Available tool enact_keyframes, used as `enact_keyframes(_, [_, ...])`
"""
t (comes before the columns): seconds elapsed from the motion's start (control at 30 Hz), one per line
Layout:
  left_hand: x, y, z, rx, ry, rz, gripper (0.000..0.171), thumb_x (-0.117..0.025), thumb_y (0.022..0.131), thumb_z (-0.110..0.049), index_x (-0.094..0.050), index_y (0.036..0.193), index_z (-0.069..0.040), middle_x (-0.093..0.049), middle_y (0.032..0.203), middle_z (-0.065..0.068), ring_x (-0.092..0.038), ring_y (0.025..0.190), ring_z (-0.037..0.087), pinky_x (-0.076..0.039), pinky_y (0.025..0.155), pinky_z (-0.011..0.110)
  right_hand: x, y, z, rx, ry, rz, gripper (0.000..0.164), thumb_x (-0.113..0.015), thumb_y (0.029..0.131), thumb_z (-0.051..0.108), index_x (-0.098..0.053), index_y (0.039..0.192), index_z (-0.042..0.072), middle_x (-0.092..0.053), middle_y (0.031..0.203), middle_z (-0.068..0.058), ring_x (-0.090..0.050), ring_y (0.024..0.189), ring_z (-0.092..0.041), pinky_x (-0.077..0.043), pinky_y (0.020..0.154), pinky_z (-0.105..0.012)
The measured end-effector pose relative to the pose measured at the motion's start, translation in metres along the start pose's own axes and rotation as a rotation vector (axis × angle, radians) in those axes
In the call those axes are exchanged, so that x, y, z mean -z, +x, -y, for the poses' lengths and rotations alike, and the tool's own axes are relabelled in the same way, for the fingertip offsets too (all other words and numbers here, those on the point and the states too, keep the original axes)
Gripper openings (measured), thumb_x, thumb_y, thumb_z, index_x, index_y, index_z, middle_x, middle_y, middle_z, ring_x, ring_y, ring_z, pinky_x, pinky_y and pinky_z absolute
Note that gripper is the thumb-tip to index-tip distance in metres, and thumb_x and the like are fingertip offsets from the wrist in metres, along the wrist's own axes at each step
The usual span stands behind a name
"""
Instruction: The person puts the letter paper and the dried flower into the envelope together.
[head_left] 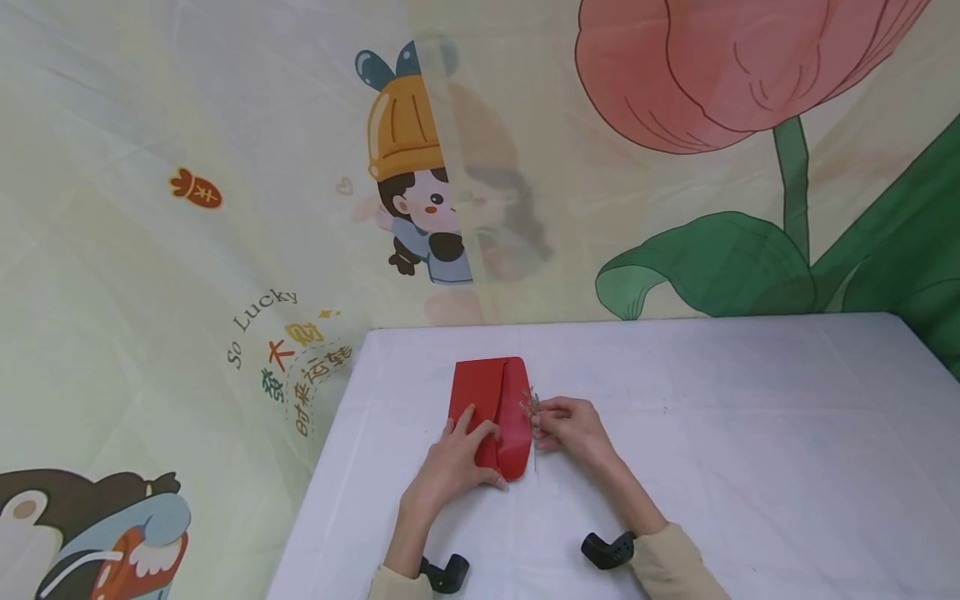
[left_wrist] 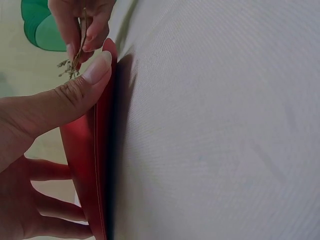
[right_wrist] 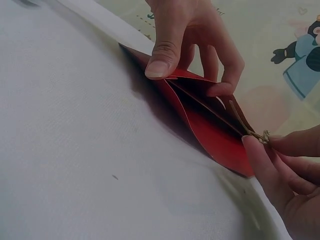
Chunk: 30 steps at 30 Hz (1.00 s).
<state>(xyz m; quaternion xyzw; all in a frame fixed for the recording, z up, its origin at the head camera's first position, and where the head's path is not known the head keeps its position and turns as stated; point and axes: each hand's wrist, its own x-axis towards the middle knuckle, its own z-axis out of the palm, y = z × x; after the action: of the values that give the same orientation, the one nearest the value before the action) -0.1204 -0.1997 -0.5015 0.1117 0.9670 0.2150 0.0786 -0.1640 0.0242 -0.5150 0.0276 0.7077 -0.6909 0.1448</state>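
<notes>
A red paper envelope [head_left: 477,385] lies on the table, its flap folded out to the right. My left hand [head_left: 453,468] grips it, thumb at the near edge and the other fingers spread over the top. Seen from the right wrist, the envelope's mouth [right_wrist: 200,117] gapes between the flap and the body. Just off the flap, my right hand [head_left: 579,429] pinches a small dried sprig [head_left: 533,403] between thumb and fingertips. The sprig's thin bare stem [right_wrist: 239,116] points over the opening in the right wrist view, while its tufted part is partly hidden by the fingers.
A white cloth [head_left: 735,450] covers the table. Behind it hangs a printed curtain [head_left: 300,125] with cartoon figures and a large pink flower. Black camera mounts [head_left: 607,551] are strapped at both wrists, close over the cloth.
</notes>
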Motion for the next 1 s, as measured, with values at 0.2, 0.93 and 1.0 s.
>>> enact_keyframes(0.2, [0.0, 0.0, 0.001, -0.008, -0.003, -0.005, 0.071, -0.093, 0.072, -0.044, -0.061, 0.132, -0.026, -0.037, 0.16, 0.022, -0.037, 0.14, 0.06, -0.052, 0.093, 0.07, -0.006, 0.003, 0.002, 0.009, -0.056, -0.032, 0.025, -0.069, 0.095, 0.004, -0.07, 0.117, -0.007, -0.077, 0.094, -0.02, -0.077, 0.073, -0.028, -0.064, 0.066, -0.039])
enact_keyframes(0.93, [0.001, -0.002, 0.0, 0.002, -0.009, -0.002, 0.072, -0.092, 0.073, -0.044, -0.06, 0.135, -0.024, -0.037, 0.161, 0.021, -0.036, 0.143, 0.057, -0.053, 0.094, 0.068, -0.028, 0.016, 0.004, 0.015, -0.101, -0.024, 0.021, -0.068, 0.095, 0.0, -0.069, 0.114, -0.01, -0.076, 0.089, -0.019, -0.076, 0.07, -0.028, -0.064, 0.063, -0.038])
enact_keyframes(1.0, [0.001, -0.002, 0.0, 0.002, -0.012, 0.0, 0.072, -0.092, 0.073, -0.044, -0.06, 0.134, -0.024, -0.037, 0.161, 0.021, -0.035, 0.143, 0.058, -0.053, 0.094, 0.069, -0.03, 0.016, 0.004, 0.014, -0.107, -0.02, 0.021, -0.068, 0.095, 0.0, -0.069, 0.114, -0.01, -0.076, 0.088, -0.019, -0.076, 0.07, -0.029, -0.064, 0.063, -0.038])
